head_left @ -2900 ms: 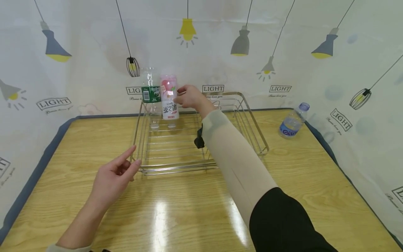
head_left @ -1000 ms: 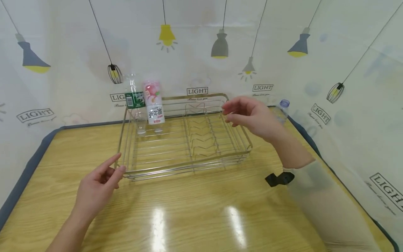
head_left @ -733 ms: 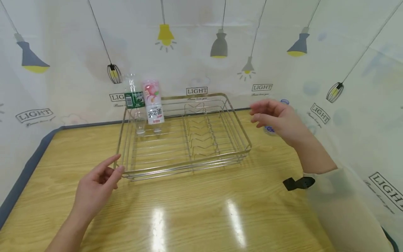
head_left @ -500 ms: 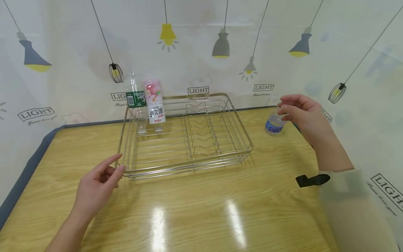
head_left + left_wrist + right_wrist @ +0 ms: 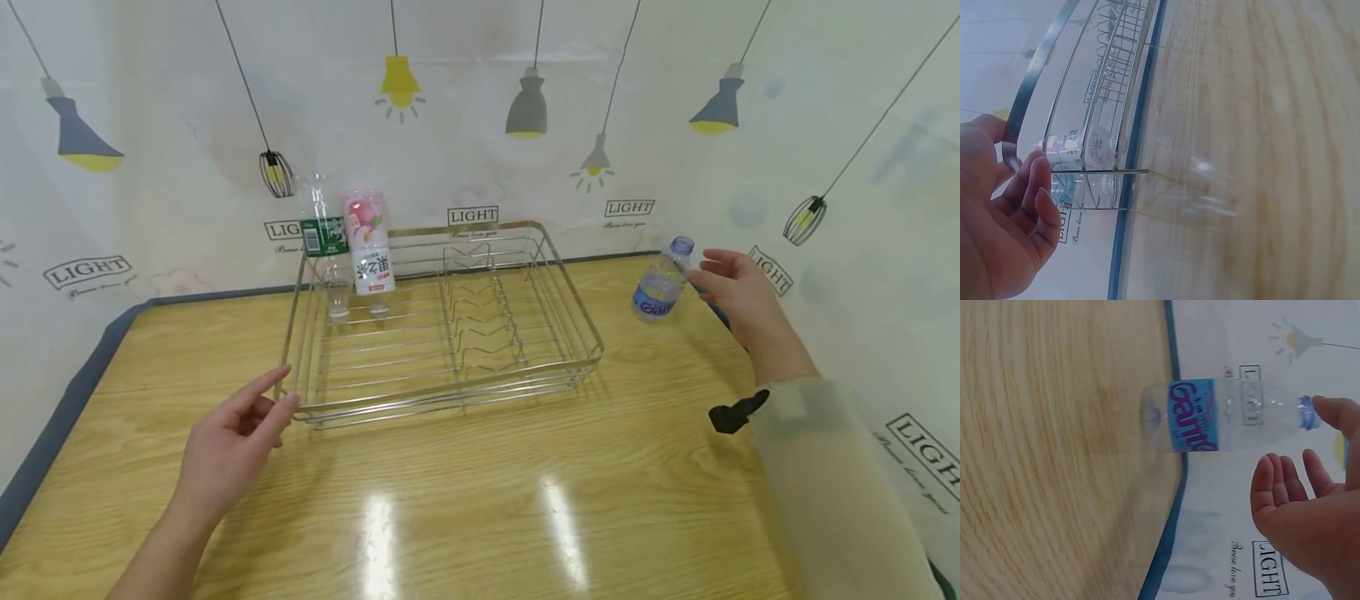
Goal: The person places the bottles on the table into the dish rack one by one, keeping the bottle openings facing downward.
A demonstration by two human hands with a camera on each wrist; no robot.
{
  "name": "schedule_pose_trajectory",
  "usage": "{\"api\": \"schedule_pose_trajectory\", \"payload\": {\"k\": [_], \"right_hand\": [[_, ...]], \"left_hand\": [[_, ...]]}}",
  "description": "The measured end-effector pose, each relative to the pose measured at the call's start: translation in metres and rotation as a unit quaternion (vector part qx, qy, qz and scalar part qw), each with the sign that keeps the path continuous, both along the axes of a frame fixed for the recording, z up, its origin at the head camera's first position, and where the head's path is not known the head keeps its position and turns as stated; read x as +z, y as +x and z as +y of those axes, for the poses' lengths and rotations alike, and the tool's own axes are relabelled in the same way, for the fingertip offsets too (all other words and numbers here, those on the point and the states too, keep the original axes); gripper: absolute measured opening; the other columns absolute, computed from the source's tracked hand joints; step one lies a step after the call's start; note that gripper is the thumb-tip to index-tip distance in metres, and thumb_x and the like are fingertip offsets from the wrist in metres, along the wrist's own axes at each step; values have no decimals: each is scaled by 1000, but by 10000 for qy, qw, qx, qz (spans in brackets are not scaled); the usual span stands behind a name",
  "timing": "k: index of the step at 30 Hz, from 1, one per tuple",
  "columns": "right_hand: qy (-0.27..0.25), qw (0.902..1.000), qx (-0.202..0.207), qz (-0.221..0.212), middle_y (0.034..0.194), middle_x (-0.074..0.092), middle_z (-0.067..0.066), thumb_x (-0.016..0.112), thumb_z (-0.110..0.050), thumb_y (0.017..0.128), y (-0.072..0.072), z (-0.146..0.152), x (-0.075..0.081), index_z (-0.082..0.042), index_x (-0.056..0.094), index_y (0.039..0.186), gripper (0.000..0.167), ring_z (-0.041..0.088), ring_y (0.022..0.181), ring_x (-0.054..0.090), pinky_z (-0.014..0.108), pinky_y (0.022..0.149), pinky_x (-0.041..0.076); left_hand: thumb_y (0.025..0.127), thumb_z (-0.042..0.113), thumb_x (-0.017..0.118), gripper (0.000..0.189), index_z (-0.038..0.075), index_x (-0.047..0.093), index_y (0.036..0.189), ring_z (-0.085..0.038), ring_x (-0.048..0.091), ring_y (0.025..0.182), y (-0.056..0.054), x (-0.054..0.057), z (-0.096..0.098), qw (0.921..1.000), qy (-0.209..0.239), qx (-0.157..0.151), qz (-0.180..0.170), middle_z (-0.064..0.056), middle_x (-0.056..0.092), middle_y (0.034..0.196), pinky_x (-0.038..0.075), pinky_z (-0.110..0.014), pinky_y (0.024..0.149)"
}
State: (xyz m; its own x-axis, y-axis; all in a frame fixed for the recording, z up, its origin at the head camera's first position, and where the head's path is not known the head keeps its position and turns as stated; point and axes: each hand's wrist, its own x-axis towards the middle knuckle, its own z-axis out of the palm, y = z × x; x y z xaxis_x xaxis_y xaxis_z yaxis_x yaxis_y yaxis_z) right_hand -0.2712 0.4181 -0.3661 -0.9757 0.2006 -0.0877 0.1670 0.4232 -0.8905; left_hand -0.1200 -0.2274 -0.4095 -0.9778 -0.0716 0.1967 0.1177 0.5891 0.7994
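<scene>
My left hand (image 5: pixel 228 442) pinches the near left corner of a wire dish rack (image 5: pixel 450 392) between thumb and fingers; the left wrist view shows the fingertips at its flat metal rim (image 5: pixel 1029 75). Two empty plastic bottles stand neck down inside, at the rack's back left: a clear bottle with a green label (image 5: pixel 324 237) and a pink-and-white one (image 5: pixel 370 242). On the table to the right stands a small clear bottle with a blue label (image 5: pixel 654 302), upright and capless-looking at its bluish neck. Beside that neck, on its right, my right hand (image 5: pixel 742 304) holds nothing, fingers loosely bent.
Several zigzag wire dividers (image 5: pixel 483 325) rise from the rack's right half. The wood-grain table (image 5: pixel 465 500) ends at a dark blue border, and a white backdrop (image 5: pixel 480 150) printed with lamps stands close behind the rack and the small bottle.
My right hand has left the pink-and-white bottle and travelled right, past the small bottle's top to its far side. The left hand stays at the rack's corner. The head view has shifted slightly.
</scene>
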Motion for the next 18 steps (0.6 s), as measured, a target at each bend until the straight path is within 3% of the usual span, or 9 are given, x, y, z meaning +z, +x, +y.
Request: {"api": "schedule_pose_trajectory", "payload": {"k": [4,9,12,18], "right_hand": [[-76,9987,403,-296,184,9,19,64,-42,111,-13,-1,-5,-13,6,178,93,42,166,27,56,133,32],[-34,9964,676,-515,184,2,23,63,-35,112,-23,-5,-16,-8,-2,177,96,46,169,14,63,135,24],[207,9962,631,-571,184,5,24,64,-39,111,-25,-7,-24,-7,-1,176,98,49,169,13,65,134,24],[407,9961,569,-542,182,14,25,65,-44,110,-22,-9,-32,-8,4,177,97,51,164,25,67,131,29]], "left_hand": [[109,31,73,47,20,66,154,-8,66,68,0,-1,-1,10000,65,57,0,13,71,88,51,-23,57],[108,30,73,47,19,67,153,-7,66,67,1,-1,-2,9999,123,75,10,17,70,86,51,-23,56],[109,31,73,47,18,66,153,-8,66,67,1,-1,-2,9999,142,35,18,14,71,87,51,-24,55],[109,29,73,47,18,66,154,-9,65,68,0,-1,-1,9998,147,-62,69,7,74,89,52,-23,57]]}}
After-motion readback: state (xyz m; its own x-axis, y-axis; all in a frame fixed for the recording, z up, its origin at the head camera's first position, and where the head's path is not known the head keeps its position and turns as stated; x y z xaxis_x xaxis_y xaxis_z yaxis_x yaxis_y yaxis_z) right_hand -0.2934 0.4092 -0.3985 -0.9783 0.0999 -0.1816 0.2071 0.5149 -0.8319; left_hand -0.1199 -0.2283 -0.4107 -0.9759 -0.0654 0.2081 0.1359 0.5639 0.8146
